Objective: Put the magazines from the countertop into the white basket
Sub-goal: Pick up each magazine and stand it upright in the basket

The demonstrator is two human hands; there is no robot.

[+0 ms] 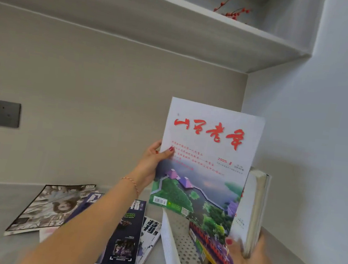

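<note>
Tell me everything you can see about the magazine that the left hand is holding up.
The magazine is thin, with a glossy paper cover: pale top, large red brush characters, small red text lines, "2025 8", and below a picture of green hills, purple roofs and water, with a barcode at its lower left corner. It stands nearly upright, slightly tilted, above the white basket, its lower edge in front of the basket's opening. The left hand pinches its left edge, thumb on the cover. Its right edge overlaps the upright books held by the right hand.

Soft, even daylight, faint shadows; wide-angle bending at edges, slight overall blur.
</note>
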